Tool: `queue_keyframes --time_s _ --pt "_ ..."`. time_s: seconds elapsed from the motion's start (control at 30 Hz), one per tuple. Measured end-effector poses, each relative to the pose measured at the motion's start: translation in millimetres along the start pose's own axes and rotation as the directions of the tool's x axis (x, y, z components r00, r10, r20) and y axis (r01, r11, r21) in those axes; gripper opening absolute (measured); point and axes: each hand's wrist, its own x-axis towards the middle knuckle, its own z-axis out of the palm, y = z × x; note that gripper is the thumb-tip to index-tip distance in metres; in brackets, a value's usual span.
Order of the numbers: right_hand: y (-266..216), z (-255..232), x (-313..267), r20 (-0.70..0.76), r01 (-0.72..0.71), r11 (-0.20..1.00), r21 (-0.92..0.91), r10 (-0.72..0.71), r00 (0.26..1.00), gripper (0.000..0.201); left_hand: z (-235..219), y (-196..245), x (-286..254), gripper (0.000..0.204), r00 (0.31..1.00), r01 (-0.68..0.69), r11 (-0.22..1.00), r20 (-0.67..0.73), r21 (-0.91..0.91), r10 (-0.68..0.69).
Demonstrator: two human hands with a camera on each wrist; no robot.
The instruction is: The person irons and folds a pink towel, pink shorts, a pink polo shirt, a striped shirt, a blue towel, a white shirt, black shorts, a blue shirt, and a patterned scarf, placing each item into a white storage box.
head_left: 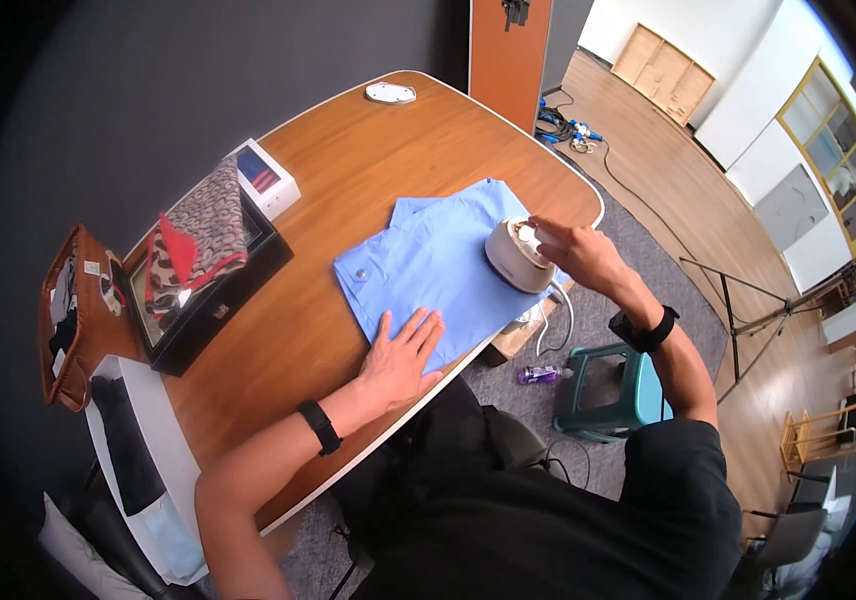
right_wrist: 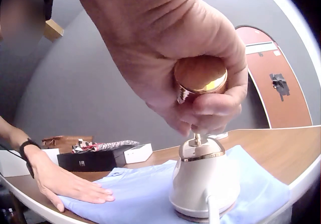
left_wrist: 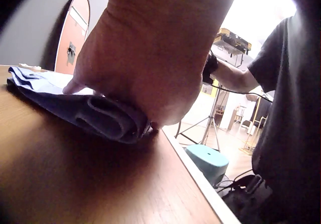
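A folded light blue shirt (head_left: 418, 265) lies near the front edge of the wooden table (head_left: 298, 270). My left hand (head_left: 400, 362) rests flat on the shirt's near left corner, fingers spread. In the left wrist view, the layered folds of the shirt (left_wrist: 65, 103) show below that hand. My right hand (head_left: 580, 258) grips a white iron (head_left: 510, 262), which stands on the right part of the shirt. Seen from the right wrist, the fingers curl round the iron's gold knob (right_wrist: 200, 74), above its white body (right_wrist: 200, 184). The soleplate is mostly hidden.
At the left stand a black box (head_left: 238, 290) with a patterned cloth (head_left: 210, 215), a small white box (head_left: 270, 180), a brown leather case (head_left: 98, 320) and a white tray (head_left: 170, 400). The iron's white cord (head_left: 570, 310) hangs off the edge, near a teal stool (head_left: 640, 385).
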Motion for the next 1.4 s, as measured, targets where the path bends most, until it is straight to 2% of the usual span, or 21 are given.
queue_keyframes --time_s 0.03,0.13,0.23,0.33,0.43,0.5,0.57,0.7,0.8,0.83,0.93,1.0,1.07,1.1,1.13,1.17,1.27,1.3,1.4 --pt "-0.8 -3.5 2.8 0.027 -0.034 0.999 -0.025 0.034 0.999 0.051 -0.1 -1.5 2.4 0.082 1.000 0.011 0.999 -0.002 0.030 -0.011" --pt "2.8 -3.6 0.0 -0.029 0.030 0.999 0.012 -0.029 0.999 0.051 -2.8 -9.6 7.2 0.080 1.000 0.018 0.997 -0.020 0.078 -0.016" --pt "6.2 -4.0 -11.5 -0.041 -0.027 1.000 0.014 0.027 0.999 0.050 -14.0 -20.2 12.0 0.077 0.996 0.027 0.996 0.080 0.080 -0.034" --pt "11.1 -7.4 -27.5 -0.005 -0.101 0.995 0.015 0.102 0.995 0.050 -22.8 -42.7 16.2 0.076 0.991 0.060 0.985 0.110 0.162 -0.078" --pt "29.0 -8.0 -44.8 -0.020 -0.190 0.982 0.011 0.190 0.982 0.050 -35.1 -52.2 22.5 0.076 0.980 0.062 0.990 0.180 0.123 -0.084" --pt "49.8 -0.5 -53.5 -0.085 -0.235 0.972 0.034 0.237 0.968 0.052 -38.1 -59.2 25.2 0.081 0.979 0.048 0.991 0.191 0.127 -0.072" --pt "62.7 2.6 -63.2 -0.169 -0.238 0.968 0.078 0.248 0.954 0.053 -35.4 -67.3 23.5 0.080 0.989 0.022 0.994 0.142 0.109 -0.038" --pt "68.9 -12.7 -74.0 -0.201 -0.272 0.957 0.102 0.288 0.936 0.056 -41.4 -106.0 23.7 0.074 0.991 -0.065 0.978 0.127 0.196 0.040" --pt "89.3 -14.4 -66.4 -0.239 -0.266 0.955 0.128 0.290 0.927 0.057 -21.3 -142.3 23.1 0.067 0.987 -0.048 0.929 -0.126 0.366 0.100" --pt "93.6 -14.2 -60.1 -0.264 -0.250 0.958 0.144 0.280 0.923 0.057 -32.9 -125.8 21.9 0.059 0.996 0.036 0.919 -0.087 0.391 -0.002" --pt "107.0 -13.0 -28.9 -0.260 -0.294 0.949 0.110 0.313 0.914 0.057 -18.8 -62.9 44.0 0.060 0.992 0.046 0.894 -0.123 0.446 0.010" --pt "127.4 -4.6 1.9 -0.271 -0.275 0.954 0.120 0.298 0.915 0.055 -35.2 5.8 53.2 0.070 0.996 -0.092 0.918 0.030 0.385 0.087" --pt "142.7 0.9 28.5 -0.288 -0.246 0.962 0.118 0.270 0.919 0.054 -12.8 46.9 68.4 0.088 0.995 -0.027 0.985 -0.092 0.168 0.043" --pt "121.6 -13.9 35.5 -0.159 -0.368 0.903 0.222 0.406 0.900 0.052 -14.4 60.1 76.3 0.091 0.998 0.018 0.980 -0.059 0.200 -0.006" --pt "123.4 -16.1 45.5 -0.139 -0.370 0.898 0.238 0.408 0.902 0.052 -16.7 69.9 82.9 0.094 0.998 0.063 0.971 -0.028 0.231 -0.058" --pt "127.6 -15.3 57.4 -0.117 -0.372 0.893 0.254 0.410 0.904 0.052 -7.6 71.7 91.1 0.098 0.993 0.101 0.951 -0.094 0.292 -0.076" --pt "139.8 -5.3 86.4 -0.104 -0.372 0.882 0.289 0.415 0.904 0.052 15.4 75.7 117.5 0.099 0.966 0.259 0.897 -0.084 0.359 -0.245" --pt "143.8 -1.3 94.5 -0.104 -0.369 0.882 0.293 0.413 0.905 0.051 22.6 74.3 120.7 0.088 0.971 0.224 0.877 -0.173 0.425 -0.165" --pt "142.5 -0.5 109.5 -0.095 -0.379 0.887 0.265 0.415 0.905 0.048 44.4 77.8 135.3 0.067 0.965 0.231 0.790 -0.236 0.568 -0.113"
